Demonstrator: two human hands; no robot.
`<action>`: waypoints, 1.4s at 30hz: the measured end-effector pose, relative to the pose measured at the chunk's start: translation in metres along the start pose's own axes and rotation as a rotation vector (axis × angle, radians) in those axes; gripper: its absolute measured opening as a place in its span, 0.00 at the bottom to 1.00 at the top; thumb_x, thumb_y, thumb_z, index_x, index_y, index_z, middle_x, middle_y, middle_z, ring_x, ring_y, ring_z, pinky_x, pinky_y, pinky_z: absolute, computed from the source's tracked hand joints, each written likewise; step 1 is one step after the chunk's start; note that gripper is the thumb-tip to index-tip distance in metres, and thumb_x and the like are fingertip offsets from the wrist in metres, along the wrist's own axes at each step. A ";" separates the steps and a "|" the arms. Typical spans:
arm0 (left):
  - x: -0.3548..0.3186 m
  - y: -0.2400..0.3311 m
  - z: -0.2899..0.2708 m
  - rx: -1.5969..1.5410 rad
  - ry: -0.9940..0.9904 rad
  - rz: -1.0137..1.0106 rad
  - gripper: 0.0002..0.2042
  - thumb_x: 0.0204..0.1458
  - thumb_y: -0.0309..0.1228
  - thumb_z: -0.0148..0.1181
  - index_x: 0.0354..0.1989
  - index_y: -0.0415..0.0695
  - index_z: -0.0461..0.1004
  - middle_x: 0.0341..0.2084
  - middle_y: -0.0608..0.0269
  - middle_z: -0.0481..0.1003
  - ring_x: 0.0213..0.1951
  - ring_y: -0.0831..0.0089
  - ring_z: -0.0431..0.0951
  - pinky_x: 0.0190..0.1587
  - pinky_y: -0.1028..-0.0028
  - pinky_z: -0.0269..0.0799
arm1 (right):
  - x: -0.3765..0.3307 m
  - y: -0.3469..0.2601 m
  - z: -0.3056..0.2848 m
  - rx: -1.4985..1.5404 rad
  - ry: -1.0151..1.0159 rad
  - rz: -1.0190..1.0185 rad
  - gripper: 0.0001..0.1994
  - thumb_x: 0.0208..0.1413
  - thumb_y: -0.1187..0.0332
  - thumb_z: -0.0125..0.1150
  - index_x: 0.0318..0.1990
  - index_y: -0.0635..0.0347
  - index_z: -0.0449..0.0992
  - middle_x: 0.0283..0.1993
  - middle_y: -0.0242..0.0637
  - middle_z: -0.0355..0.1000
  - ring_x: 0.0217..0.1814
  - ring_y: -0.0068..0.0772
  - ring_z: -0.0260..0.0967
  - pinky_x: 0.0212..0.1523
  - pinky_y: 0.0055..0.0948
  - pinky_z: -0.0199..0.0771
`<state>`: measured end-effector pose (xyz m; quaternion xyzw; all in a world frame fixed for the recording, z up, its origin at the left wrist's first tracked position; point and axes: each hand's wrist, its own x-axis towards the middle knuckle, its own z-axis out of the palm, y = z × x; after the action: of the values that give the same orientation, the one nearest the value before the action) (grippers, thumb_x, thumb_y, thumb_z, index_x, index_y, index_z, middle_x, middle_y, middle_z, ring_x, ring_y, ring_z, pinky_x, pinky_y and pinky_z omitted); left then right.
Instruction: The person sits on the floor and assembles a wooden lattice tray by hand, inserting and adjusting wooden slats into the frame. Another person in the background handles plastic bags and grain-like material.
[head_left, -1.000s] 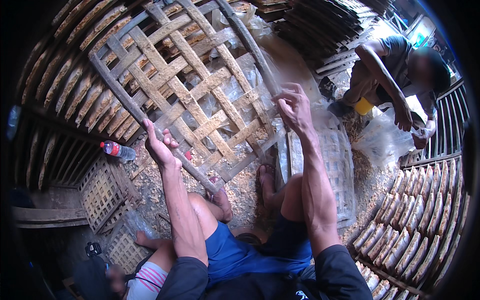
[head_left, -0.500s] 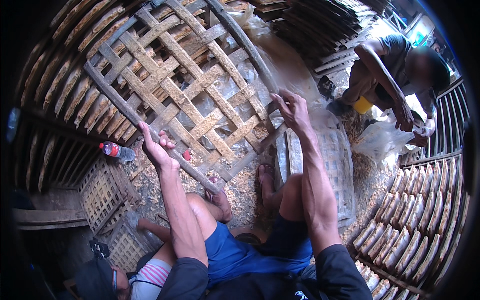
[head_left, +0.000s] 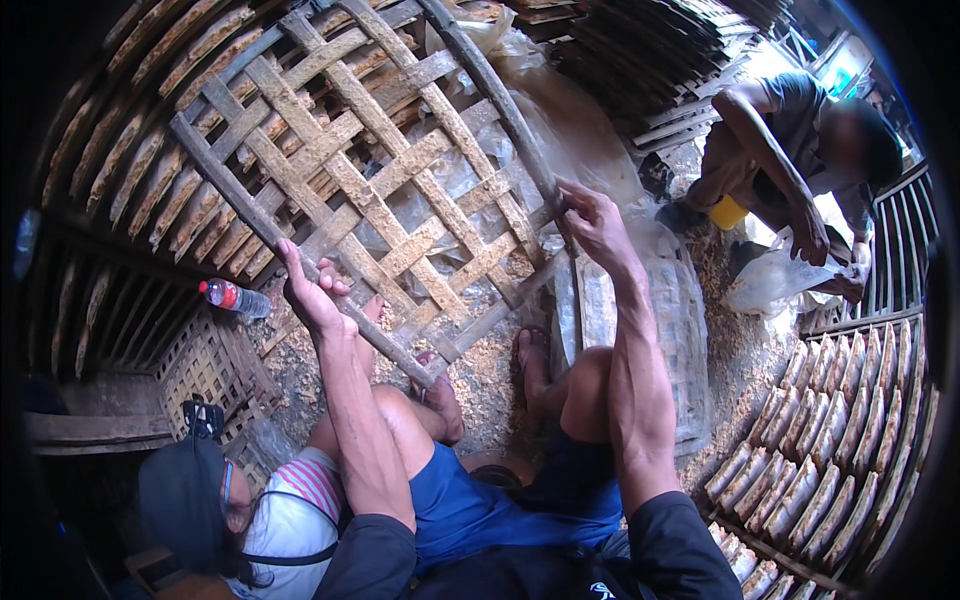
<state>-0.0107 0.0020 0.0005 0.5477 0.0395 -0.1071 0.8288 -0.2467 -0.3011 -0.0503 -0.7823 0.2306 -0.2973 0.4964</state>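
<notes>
A large woven bamboo lattice tray (head_left: pixel 380 170) with a dark pole frame is held tilted up in front of me. My left hand (head_left: pixel 312 292) grips the frame's lower left pole. My right hand (head_left: pixel 592 222) grips the curved right-hand pole of the same frame. Bits of pale residue cling to the woven strips. Under the tray, my bare knees and feet (head_left: pixel 535 360) rest on ground strewn with sawdust.
A plastic bottle with a red cap (head_left: pixel 232 297) lies at the left beside a small woven tray (head_left: pixel 205 365). Another person (head_left: pixel 800 150) crouches at the upper right over a plastic bag. Someone in a dark cap (head_left: pixel 190 495) sits at the lower left. Loaded racks (head_left: pixel 830 440) stand at the right.
The lattice tray has swung leftward and lower in view. Both hands stayed on its frame; my right hand has moved along the curved pole.
</notes>
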 end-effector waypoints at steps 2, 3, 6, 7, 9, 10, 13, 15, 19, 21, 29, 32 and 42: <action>0.000 0.003 -0.003 0.010 0.006 0.008 0.35 0.60 0.60 0.60 0.67 0.48 0.66 0.29 0.70 0.65 0.20 0.88 0.61 0.19 0.85 0.62 | -0.001 -0.009 0.003 0.005 -0.040 0.057 0.27 0.58 0.75 0.51 0.66 0.66 0.70 0.52 0.45 0.80 0.53 0.27 0.75 0.57 0.31 0.75; -0.001 0.005 -0.003 0.015 0.014 0.016 0.35 0.60 0.60 0.59 0.67 0.49 0.66 0.30 0.70 0.65 0.21 0.88 0.61 0.20 0.85 0.62 | -0.001 -0.014 0.006 0.008 -0.060 0.085 0.27 0.59 0.77 0.49 0.68 0.66 0.69 0.53 0.42 0.79 0.54 0.24 0.72 0.59 0.30 0.73; -0.005 0.007 0.000 0.017 0.011 0.011 0.34 0.61 0.60 0.59 0.67 0.49 0.66 0.30 0.70 0.65 0.21 0.88 0.61 0.21 0.85 0.64 | -0.002 -0.018 0.010 -0.015 -0.018 0.068 0.25 0.60 0.77 0.55 0.67 0.65 0.70 0.51 0.42 0.79 0.51 0.23 0.73 0.55 0.28 0.75; -0.007 0.008 0.002 0.017 0.009 0.007 0.34 0.61 0.59 0.59 0.67 0.49 0.66 0.31 0.70 0.65 0.20 0.88 0.61 0.21 0.84 0.64 | -0.001 -0.016 0.011 -0.015 0.010 0.074 0.24 0.61 0.76 0.57 0.65 0.65 0.71 0.51 0.42 0.79 0.50 0.23 0.74 0.54 0.28 0.76; -0.012 0.009 0.008 0.015 0.012 0.004 0.35 0.60 0.60 0.59 0.66 0.47 0.66 0.30 0.70 0.65 0.20 0.88 0.61 0.20 0.84 0.64 | 0.001 -0.010 0.016 -0.013 0.065 0.086 0.22 0.61 0.73 0.63 0.63 0.65 0.73 0.49 0.41 0.80 0.47 0.22 0.74 0.51 0.26 0.78; -0.014 0.008 0.010 0.013 0.013 0.003 0.35 0.60 0.60 0.60 0.66 0.46 0.66 0.29 0.70 0.65 0.20 0.88 0.61 0.20 0.83 0.64 | 0.002 -0.004 0.015 -0.045 0.079 0.052 0.21 0.61 0.72 0.65 0.61 0.64 0.74 0.46 0.40 0.80 0.45 0.21 0.75 0.48 0.25 0.78; -0.009 0.005 0.007 0.039 -0.013 0.011 0.33 0.60 0.60 0.59 0.59 0.41 0.69 0.27 0.71 0.64 0.20 0.87 0.61 0.19 0.82 0.64 | 0.003 0.004 0.014 -0.205 0.107 -0.028 0.16 0.60 0.69 0.68 0.54 0.61 0.77 0.36 0.41 0.80 0.37 0.21 0.76 0.41 0.25 0.78; -0.002 0.004 0.001 0.018 -0.006 0.055 0.32 0.60 0.60 0.59 0.53 0.40 0.70 0.26 0.71 0.63 0.19 0.87 0.61 0.18 0.82 0.63 | 0.005 -0.018 0.022 -0.392 0.103 -0.057 0.12 0.61 0.67 0.67 0.50 0.59 0.78 0.30 0.42 0.79 0.31 0.25 0.77 0.36 0.28 0.78; -0.003 0.006 0.002 -0.021 -0.081 0.005 0.30 0.61 0.60 0.58 0.45 0.40 0.70 0.26 0.70 0.63 0.18 0.87 0.61 0.17 0.83 0.61 | 0.011 -0.027 0.030 -0.602 0.208 -0.078 0.16 0.62 0.56 0.66 0.46 0.60 0.79 0.28 0.53 0.78 0.33 0.54 0.80 0.38 0.45 0.79; 0.002 0.002 -0.002 -0.021 -0.077 -0.029 0.30 0.61 0.60 0.58 0.47 0.40 0.70 0.26 0.69 0.64 0.19 0.87 0.61 0.17 0.84 0.60 | 0.013 -0.029 0.032 -0.677 0.290 -0.095 0.18 0.64 0.52 0.63 0.42 0.60 0.80 0.26 0.52 0.77 0.31 0.56 0.79 0.37 0.46 0.78; 0.002 0.000 -0.001 0.049 -0.026 0.089 0.32 0.56 0.63 0.62 0.52 0.45 0.69 0.28 0.69 0.65 0.18 0.87 0.63 0.17 0.84 0.61 | 0.014 -0.034 0.031 -0.399 0.345 -0.045 0.23 0.64 0.47 0.63 0.34 0.61 0.80 0.24 0.49 0.76 0.27 0.48 0.76 0.34 0.42 0.74; -0.001 0.004 0.001 0.037 -0.019 0.034 0.33 0.58 0.61 0.62 0.57 0.44 0.69 0.28 0.68 0.65 0.19 0.88 0.63 0.17 0.84 0.62 | 0.010 -0.036 0.030 -0.287 0.288 0.034 0.21 0.61 0.50 0.68 0.39 0.62 0.80 0.26 0.43 0.77 0.29 0.38 0.77 0.35 0.39 0.75; -0.001 0.004 0.001 0.041 -0.011 0.080 0.31 0.59 0.60 0.61 0.52 0.42 0.72 0.28 0.66 0.67 0.20 0.87 0.65 0.17 0.84 0.62 | 0.010 -0.004 0.022 -0.043 0.045 0.183 0.39 0.49 0.51 0.80 0.64 0.60 0.70 0.54 0.49 0.76 0.52 0.39 0.77 0.53 0.39 0.78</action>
<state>-0.0113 0.0027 0.0047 0.5651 0.0105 -0.0776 0.8213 -0.2240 -0.2920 -0.0513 -0.7615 0.3188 -0.2632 0.4991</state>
